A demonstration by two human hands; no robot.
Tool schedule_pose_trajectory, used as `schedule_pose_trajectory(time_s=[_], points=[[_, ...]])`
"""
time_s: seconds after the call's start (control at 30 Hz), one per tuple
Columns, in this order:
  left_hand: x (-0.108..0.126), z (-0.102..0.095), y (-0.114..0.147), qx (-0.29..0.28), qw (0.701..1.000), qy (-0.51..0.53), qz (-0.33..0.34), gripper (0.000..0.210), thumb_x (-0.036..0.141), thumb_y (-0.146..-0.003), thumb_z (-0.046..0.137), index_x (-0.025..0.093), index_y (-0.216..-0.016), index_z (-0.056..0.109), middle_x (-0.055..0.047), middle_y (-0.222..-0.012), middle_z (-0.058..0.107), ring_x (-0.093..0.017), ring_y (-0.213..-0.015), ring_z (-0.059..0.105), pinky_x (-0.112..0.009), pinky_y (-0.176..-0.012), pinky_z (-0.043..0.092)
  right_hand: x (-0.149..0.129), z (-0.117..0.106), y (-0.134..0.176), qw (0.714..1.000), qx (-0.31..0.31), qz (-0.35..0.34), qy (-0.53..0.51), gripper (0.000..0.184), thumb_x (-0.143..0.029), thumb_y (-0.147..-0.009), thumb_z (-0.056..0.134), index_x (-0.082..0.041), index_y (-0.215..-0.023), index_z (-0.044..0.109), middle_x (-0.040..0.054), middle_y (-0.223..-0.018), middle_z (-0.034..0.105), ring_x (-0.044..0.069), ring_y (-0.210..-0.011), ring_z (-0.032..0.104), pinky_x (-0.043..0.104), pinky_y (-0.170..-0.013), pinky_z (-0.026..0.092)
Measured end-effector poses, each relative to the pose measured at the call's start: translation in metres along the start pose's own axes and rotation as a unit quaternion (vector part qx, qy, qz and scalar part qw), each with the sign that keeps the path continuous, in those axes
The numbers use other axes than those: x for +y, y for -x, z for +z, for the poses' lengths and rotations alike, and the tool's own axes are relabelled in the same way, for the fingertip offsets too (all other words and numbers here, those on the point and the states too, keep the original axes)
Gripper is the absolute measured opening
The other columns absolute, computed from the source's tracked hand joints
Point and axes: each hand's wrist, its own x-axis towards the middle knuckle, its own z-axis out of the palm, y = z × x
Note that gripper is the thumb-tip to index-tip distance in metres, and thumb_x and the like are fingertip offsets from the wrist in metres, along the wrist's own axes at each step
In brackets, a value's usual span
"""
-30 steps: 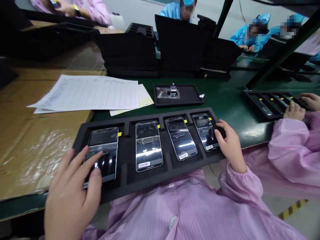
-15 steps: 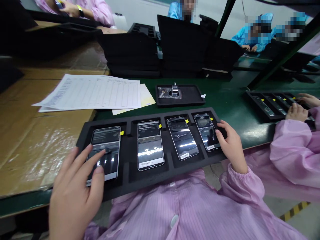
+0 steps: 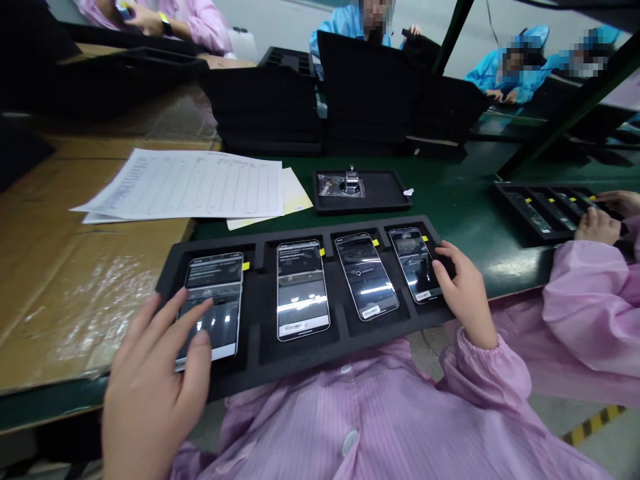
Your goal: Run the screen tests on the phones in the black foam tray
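Note:
In front of me a long black foam tray holds several smartphones side by side, screens lit, each with a yellow tab at its upper right. My left hand is spread over the leftmost phone and hides its lower left part; whether the fingertips touch the glass I cannot tell. The second phone and the third phone lie untouched in their compartments. At the tray's right end, my right hand rests open with fingers beside the rightmost phone, over the rim.
Paper sheets lie beyond the tray at left, over a cardboard-covered surface. A small black tray holds a metal piece and a plastic bag. Stacked black trays stand behind. A co-worker's hand is at another phone tray on the right.
My hands and the phones keep their places; the whole view has shifted very slightly. In the background, a person in blue has moved and a raised hand now shows.

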Motion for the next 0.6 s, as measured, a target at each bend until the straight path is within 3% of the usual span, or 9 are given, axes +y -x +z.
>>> schedule_pose_trajectory(time_s=[0.3,0.6], points=[[-0.0020,0.0007,0.0010,0.000,1.000,-0.001,0.001,0.039,0.033,-0.097,0.040,0.017,-0.123,0.064,-0.016,-0.141,0.057,-0.034,-0.143,0.039,-0.059,-0.115,0.035,0.0008,-0.0004,0.0006,1.000,-0.001,-0.010,0.006,0.034,-0.043,-0.099,0.047,-0.017,-0.114,0.063,0.0161,-0.132,0.059,0.032,-0.122,0.057,0.052,-0.101,0.045],[0.0011,-0.0003,0.0003,-0.005,1.000,-0.012,0.003,0.042,0.035,-0.098,0.039,0.011,-0.120,0.065,-0.021,-0.137,0.059,-0.035,-0.142,0.041,-0.055,-0.115,0.035,-0.0008,-0.0005,-0.0003,1.000,-0.002,-0.005,0.003,0.034,-0.043,-0.098,0.048,-0.017,-0.113,0.063,0.0156,-0.131,0.061,0.032,-0.120,0.058,0.052,-0.100,0.046]])
